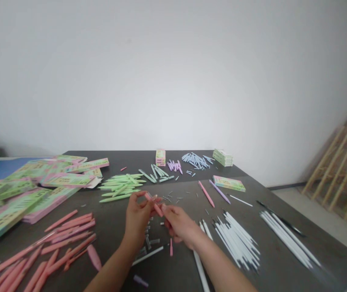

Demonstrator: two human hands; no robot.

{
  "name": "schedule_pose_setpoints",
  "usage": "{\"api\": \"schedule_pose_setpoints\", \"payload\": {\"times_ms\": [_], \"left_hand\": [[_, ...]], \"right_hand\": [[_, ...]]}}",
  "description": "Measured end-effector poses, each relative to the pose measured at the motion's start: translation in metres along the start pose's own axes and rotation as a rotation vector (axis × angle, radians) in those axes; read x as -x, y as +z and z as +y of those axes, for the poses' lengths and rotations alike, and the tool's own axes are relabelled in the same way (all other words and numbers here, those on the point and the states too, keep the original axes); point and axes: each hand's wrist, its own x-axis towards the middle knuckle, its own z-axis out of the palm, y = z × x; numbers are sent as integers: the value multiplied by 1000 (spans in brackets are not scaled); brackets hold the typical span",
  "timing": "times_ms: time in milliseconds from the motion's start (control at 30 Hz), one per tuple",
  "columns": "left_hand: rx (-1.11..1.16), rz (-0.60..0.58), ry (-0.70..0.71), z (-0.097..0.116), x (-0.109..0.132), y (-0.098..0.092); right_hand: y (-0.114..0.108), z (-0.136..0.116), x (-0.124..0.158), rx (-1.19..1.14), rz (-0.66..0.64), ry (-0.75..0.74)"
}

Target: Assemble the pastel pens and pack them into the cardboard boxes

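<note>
Over the middle of the dark table, both hands are closed on a pink pen barrel [158, 209]. My left hand [137, 213] pinches its upper left end, and my right hand [178, 223] grips the lower right end. Fingers cover part of it, so I cannot tell whether it is one piece or two parts meeting. Below the hands lie small clear plastic pieces [148, 241], a white refill tube [148, 255] and a short pink piece [171, 247]. A small purple piece [140, 280] lies nearer the front edge.
Pink pen parts [67, 231] spread at left, beside piled cartons [54, 198]. Green barrels [121, 185], purple parts [175, 166] and blue parts [196, 160] lie farther back. White refills [237, 239] are bunched at right. A wooden rack [340, 162] leans by the wall.
</note>
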Motion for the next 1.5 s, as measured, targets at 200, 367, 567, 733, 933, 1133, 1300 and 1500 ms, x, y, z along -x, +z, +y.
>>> {"api": "schedule_pose_setpoints", "payload": {"times_ms": [200, 367, 567, 733, 933, 1133, 1300, 1500], "left_hand": [[-307, -158, 226, -7, 5, -3], [-292, -222, 235, -3, 2, -4], [-58, -113, 123, 4, -3, -1], [-64, -74, 120, 7, -3, -4], [-165, 21, 130, 4, -14, -16], [-360, -202, 104, -11, -18, -16], [-466, -316, 167, -20, -16, -13], [-381, -216, 188, -8, -16, -14]], "right_hand": [[12, 1, -6, -604, -208, 252], [4, 0, -11, -664, -208, 249], [-3, 0, -8, -509, -123, 162], [-11, 2, -9, -167, -51, 84], [-28, 6, -13, 458, 162, -93], [-27, 11, -13, 913, 221, -159], [-26, 13, -11, 1066, 224, -182], [-34, 10, -11, 1038, 202, -237]]}}
